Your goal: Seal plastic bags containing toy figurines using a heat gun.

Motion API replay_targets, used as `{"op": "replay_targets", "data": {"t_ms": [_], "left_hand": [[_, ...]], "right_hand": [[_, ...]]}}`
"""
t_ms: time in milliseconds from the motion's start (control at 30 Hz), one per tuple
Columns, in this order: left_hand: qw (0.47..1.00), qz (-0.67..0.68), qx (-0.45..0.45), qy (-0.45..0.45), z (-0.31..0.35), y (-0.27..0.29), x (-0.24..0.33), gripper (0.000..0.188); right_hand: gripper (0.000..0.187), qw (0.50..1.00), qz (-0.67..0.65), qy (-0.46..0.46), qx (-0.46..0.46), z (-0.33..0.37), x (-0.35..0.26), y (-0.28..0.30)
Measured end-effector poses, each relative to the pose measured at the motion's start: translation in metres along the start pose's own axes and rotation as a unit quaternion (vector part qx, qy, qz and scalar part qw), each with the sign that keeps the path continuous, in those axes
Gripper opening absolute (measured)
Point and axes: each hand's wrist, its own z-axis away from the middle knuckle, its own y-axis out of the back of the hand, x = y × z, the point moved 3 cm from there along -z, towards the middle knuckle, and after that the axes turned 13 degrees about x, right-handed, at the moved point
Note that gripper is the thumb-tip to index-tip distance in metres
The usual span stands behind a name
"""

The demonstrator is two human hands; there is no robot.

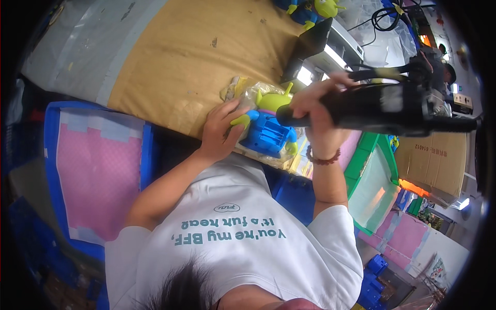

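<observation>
Left hand [223, 132] lies curled over a blue-and-green hard plastic toy figure in a crinkly clear bag [266, 129], pinning it to the tan padded bench [181, 57]. Right hand [315, 116], just beside it, is clenched around a black handheld power tool [382, 108]. Toy looks light and rigid, the bag slippery; best held by its blue body.

green-and-blue plastic alien toy [266, 126] partly hiding behind left hand [219, 132] and crinkled clear bag, black handheld tool [382, 108] running blurred toward right rim, second green-and-blue toy figures [312, 9] getting cut off by top edge
</observation>
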Motion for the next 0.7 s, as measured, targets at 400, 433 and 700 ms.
{"op": "replay_targets", "data": {"t_ms": [400,433,700], "left_hand": [[1.0,-0.008,0.003,-0.001,-0.003,0.002,-0.001,0.036],[1.0,-0.006,0.003,0.001,-0.002,0.001,-0.001,0.036],[1.0,-0.014,-0.016,-0.017,0.001,0.002,-0.005,0.052]], "right_hand": [[0.033,0.993,-0.088,-0.017,-0.076,0.011,0.026,0.008],[0.035,0.992,-0.104,-0.03,-0.063,0.013,0.027,0.008],[0.046,0.991,-0.098,-0.005,-0.088,0.013,0.024,0.003]]}}
